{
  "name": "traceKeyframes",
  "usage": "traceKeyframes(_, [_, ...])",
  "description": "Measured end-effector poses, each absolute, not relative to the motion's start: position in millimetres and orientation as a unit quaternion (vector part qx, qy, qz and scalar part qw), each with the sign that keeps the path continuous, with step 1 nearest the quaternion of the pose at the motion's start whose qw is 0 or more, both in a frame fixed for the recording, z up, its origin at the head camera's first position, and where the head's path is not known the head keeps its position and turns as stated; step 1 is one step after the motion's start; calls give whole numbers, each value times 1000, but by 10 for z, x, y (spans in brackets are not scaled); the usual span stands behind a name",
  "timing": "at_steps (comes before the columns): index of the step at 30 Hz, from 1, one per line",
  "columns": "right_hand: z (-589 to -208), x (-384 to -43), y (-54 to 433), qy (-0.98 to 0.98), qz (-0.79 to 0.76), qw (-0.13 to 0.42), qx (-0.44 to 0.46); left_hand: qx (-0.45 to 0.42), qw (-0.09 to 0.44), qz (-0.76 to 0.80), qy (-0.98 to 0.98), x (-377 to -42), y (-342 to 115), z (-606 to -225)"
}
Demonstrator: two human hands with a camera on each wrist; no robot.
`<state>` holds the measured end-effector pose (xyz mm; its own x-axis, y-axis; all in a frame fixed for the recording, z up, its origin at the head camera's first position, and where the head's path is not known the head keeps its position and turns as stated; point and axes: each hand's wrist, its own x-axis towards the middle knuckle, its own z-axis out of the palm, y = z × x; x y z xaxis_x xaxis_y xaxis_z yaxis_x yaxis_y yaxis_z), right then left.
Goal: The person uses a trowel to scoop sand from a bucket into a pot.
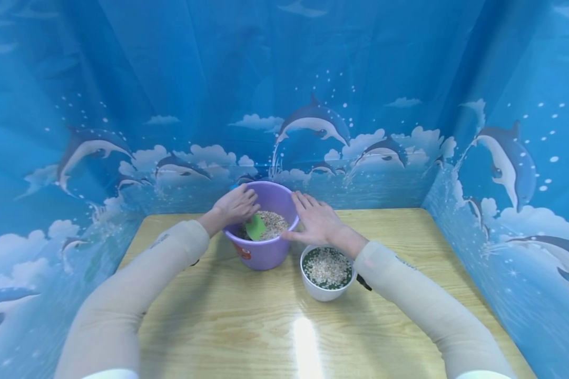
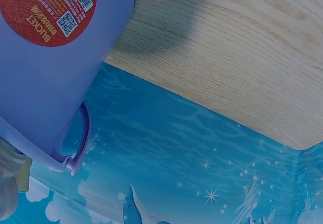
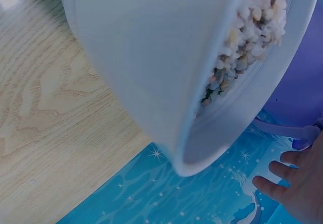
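In the head view my left hand (image 1: 237, 204) grips a green scoop (image 1: 255, 227) over the left side of the purple bucket (image 1: 262, 256). The scoop's blade dips into pale gravel (image 1: 274, 223) inside the bucket; its handle is mostly hidden by the fingers. On the bucket's right rim rests my right hand (image 1: 314, 218), fingers extended and thumb spread. Just below that hand stands a white bowl (image 1: 325, 295) holding a heap of gravel (image 1: 329, 267) over something dark green. The right wrist view shows the bowl close up, with spread fingers (image 3: 272, 187) beyond it near the bucket's handle (image 3: 287, 129).
A light wooden table (image 1: 208, 326) carries the bucket and bowl. Blue dolphin-printed curtain (image 1: 208, 79) encloses the back and both sides. A red label (image 2: 50, 12) is stuck on the bucket's wall, and its handle (image 2: 85, 138) hangs from the rim.
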<state>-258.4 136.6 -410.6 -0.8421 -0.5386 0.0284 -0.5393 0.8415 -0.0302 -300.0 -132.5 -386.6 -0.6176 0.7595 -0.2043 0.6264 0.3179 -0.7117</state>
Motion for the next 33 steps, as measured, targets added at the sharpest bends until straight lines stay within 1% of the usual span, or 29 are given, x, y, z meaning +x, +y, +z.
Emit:
traceKeyframes(7, [-4122, -2592, 1363, -960, 20, 7, 280, -431, 84, 387, -811, -2993, -1333, -3866])
traceKeyframes(12, [-4126, -2597, 1363, -960, 22, 6, 280, -437, 105, 396, -801, -2983, -1339, -3872])
traceKeyframes(13, [-4124, -2596, 1362, -960, 23, 6, 281, -441, 119, 397, -796, -3051, -1378, -3965])
traceKeyframes(16, [-4121, -2595, 1365, -959, 24, 7, 282, -441, 125, 398, -795, -3055, -1379, -3976])
traceKeyframes(19, [-4112, -2590, 1369, -960, 26, 7, 280, -440, 121, 394, -798, -3059, -1373, -3979])
traceKeyframes(20, [-4111, -2590, 1371, -960, 26, 7, 279, -437, 111, 394, -801, -2991, -1331, -3888])
traceKeyframes(27, [-4120, -2600, 1373, -960, 21, 6, 278, -433, 96, 390, -807, -2987, -1318, -3876])
traceKeyframes(33, [-4122, -2594, 1371, -960, 22, 5, 279, -433, 94, 388, -808, -2989, -1330, -3888])
